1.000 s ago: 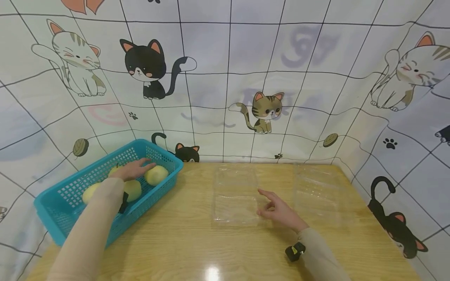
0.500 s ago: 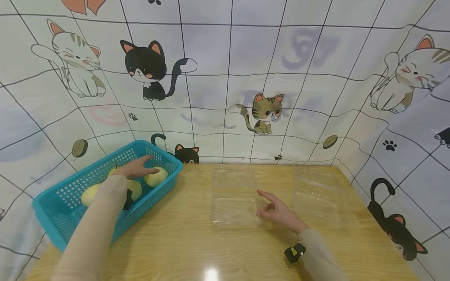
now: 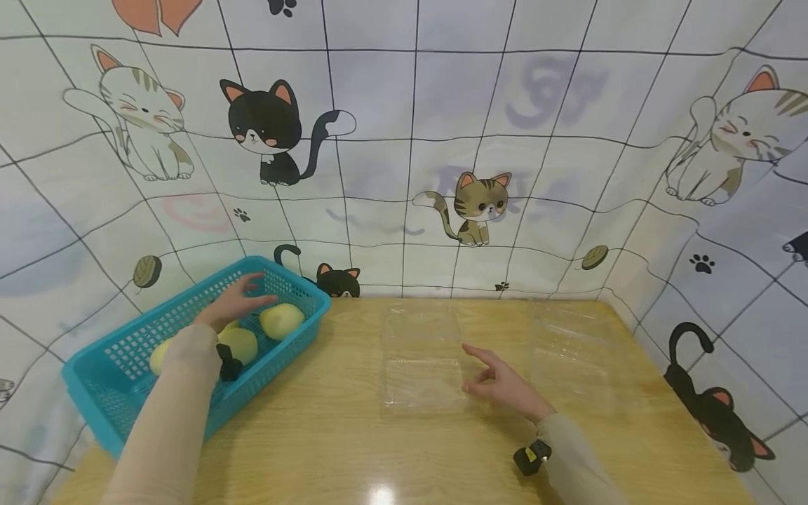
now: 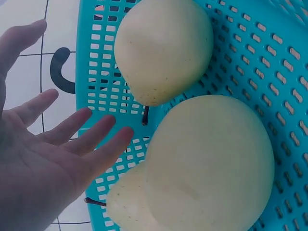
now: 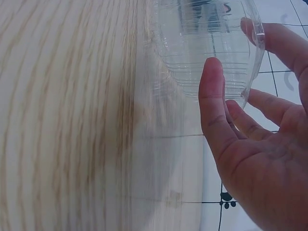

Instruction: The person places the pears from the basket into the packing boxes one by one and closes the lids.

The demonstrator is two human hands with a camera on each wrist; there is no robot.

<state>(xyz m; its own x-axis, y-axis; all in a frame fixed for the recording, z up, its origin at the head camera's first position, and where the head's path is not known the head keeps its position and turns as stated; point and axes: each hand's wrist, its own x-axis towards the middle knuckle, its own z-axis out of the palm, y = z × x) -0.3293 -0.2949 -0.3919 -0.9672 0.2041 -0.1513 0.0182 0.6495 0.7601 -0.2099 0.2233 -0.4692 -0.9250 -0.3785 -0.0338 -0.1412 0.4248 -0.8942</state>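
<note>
In the head view my left hand hovers over the far part of a blue perforated plastic basket, fingers spread and holding nothing. Pale yellow pears lie in it, one pear toward the far end and another pear below my wrist. The left wrist view shows my fingers apart from a pear with a dark stem and from a larger-looking pear. My right hand stays at the right side of a clear plastic container, fingertips at its rim, thumb and fingers spaced apart.
A second clear plastic container stands farther right on the wooden table. Behind and at the sides hangs a white cloth printed with cats and grid lines. A small black device is strapped to the right wrist.
My left hand has drawn back slightly to the left, off the far pear, with its fingers spread. The right hand and the containers have stayed in place.
</note>
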